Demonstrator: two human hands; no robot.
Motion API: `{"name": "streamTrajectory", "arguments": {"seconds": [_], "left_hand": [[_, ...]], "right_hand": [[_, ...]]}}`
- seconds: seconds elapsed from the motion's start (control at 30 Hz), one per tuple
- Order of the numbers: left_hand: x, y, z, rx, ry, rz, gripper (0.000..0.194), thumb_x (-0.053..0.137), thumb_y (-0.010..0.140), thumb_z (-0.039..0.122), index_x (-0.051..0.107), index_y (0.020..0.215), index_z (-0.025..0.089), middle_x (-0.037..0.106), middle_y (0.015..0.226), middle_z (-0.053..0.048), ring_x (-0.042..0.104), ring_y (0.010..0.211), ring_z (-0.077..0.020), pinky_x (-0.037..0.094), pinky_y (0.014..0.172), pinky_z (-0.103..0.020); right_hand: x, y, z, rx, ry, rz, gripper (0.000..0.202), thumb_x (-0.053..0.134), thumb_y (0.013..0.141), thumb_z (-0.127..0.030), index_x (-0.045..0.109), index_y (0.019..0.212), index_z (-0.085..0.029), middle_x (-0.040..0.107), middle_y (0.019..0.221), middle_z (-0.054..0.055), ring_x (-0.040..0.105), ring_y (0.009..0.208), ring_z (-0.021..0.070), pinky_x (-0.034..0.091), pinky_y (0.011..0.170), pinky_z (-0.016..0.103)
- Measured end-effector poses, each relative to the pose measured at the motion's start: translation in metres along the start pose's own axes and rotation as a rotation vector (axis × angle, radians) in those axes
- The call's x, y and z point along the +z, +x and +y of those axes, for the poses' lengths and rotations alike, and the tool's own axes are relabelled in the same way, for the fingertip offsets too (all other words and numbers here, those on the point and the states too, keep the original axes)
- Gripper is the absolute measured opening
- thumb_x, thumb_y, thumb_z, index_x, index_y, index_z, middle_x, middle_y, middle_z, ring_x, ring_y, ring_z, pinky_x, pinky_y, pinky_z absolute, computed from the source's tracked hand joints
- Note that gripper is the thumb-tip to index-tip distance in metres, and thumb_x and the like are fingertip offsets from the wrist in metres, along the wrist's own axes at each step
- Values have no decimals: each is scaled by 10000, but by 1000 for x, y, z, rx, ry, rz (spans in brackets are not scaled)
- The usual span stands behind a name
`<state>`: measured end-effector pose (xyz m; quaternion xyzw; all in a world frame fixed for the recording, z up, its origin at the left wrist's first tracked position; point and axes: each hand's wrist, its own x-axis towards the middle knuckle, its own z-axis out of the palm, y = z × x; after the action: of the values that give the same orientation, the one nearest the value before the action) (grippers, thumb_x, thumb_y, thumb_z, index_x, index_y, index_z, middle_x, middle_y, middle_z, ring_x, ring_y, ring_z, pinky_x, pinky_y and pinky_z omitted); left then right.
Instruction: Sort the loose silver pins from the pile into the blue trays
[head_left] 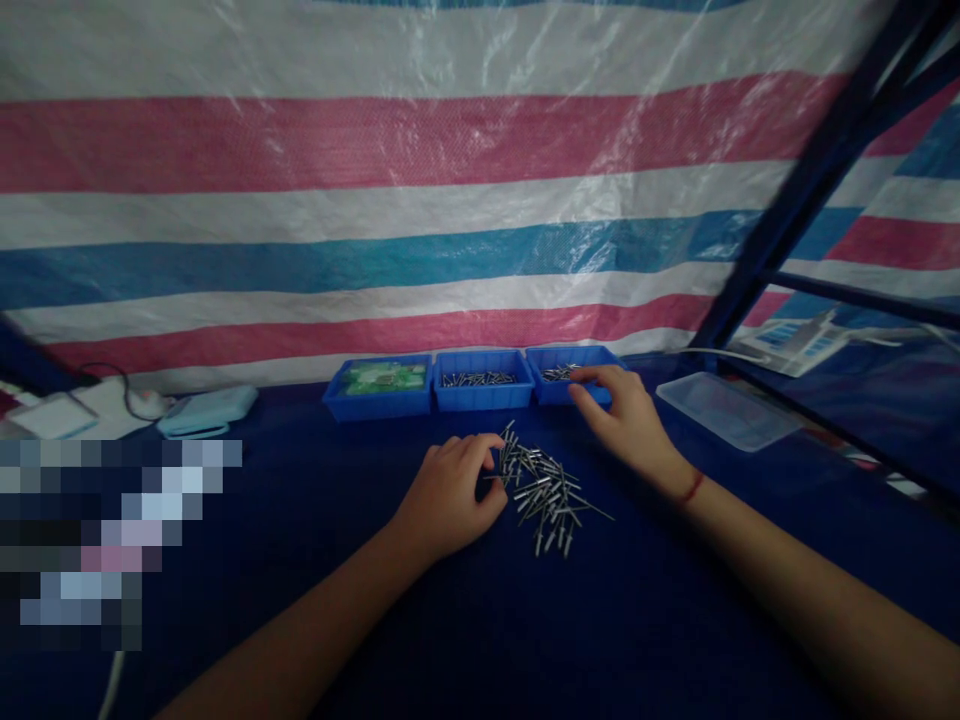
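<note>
A loose pile of blind rivets (pixel 551 490), with silvery bodies and thin pins, lies on the dark blue table. My left hand (pixel 454 495) rests at the pile's left edge, its thumb and forefinger curved apart beside the rivets with nothing visible between them. Over the front right of the right blue bin (pixel 574 393) is my right hand (pixel 626 410), thumb and forefinger a little apart; no held piece shows. Rivets lie inside that bin. The middle blue bin (pixel 486 398) also contains several rivets. In the left blue bin (pixel 381 404) is a green and clear plastic packet (pixel 382 377).
A clear plastic lid or tray (pixel 727 410) lies right of the bins. At the left are a light blue case (pixel 210 410) and a white item with a cable. A striped tarp (pixel 375 220) hangs behind; a dark metal frame (pixel 795 190) stands right.
</note>
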<state>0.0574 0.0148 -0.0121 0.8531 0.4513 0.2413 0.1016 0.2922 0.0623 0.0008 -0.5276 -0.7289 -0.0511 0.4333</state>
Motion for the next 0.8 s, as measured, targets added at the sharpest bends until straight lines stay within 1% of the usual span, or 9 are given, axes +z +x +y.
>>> {"name": "streamTrajectory", "arguments": {"seconds": [0.1, 0.17, 0.33, 0.53, 0.8], "left_hand": [[1, 0, 1, 22, 49, -17, 135, 524, 799, 217, 569, 925, 202, 621, 901, -25, 553, 869, -220, 390, 755, -367], [1, 0, 2, 29, 80, -21, 94, 511, 819, 234, 579, 873, 199, 621, 911, -28, 550, 878, -222, 387, 756, -364], [-1, 2, 3, 47, 102, -27, 79, 511, 823, 226, 579, 853, 200, 613, 889, -21, 552, 857, -210, 391, 739, -347], [1, 5, 1, 68, 104, -40, 72, 518, 823, 232, 577, 852, 204, 609, 881, -18, 551, 857, -207, 394, 738, -345], [4, 5, -2, 87, 109, -53, 103, 496, 845, 260, 580, 881, 212, 606, 903, -25, 542, 871, -218, 386, 737, -358]], "right_hand": [[1, -6, -13, -51, 62, -70, 160, 527, 824, -274, 631, 903, -182, 672, 929, 70, 590, 904, 230, 421, 843, 402], [2, -9, -18, -69, 98, -103, 150, 525, 824, -252, 627, 907, -181, 667, 909, 68, 592, 895, 224, 435, 830, 399], [4, -11, -24, -101, 155, -163, 130, 520, 822, -212, 624, 890, -172, 664, 896, 69, 598, 875, 215, 445, 837, 409], [5, -11, -23, -100, 186, -181, 129, 514, 823, -200, 624, 883, -168, 666, 891, 67, 600, 869, 206, 455, 828, 402], [4, -13, -22, -63, 190, -195, 137, 507, 819, -210, 629, 873, -176, 671, 877, 61, 612, 820, 198, 476, 720, 365]]}}
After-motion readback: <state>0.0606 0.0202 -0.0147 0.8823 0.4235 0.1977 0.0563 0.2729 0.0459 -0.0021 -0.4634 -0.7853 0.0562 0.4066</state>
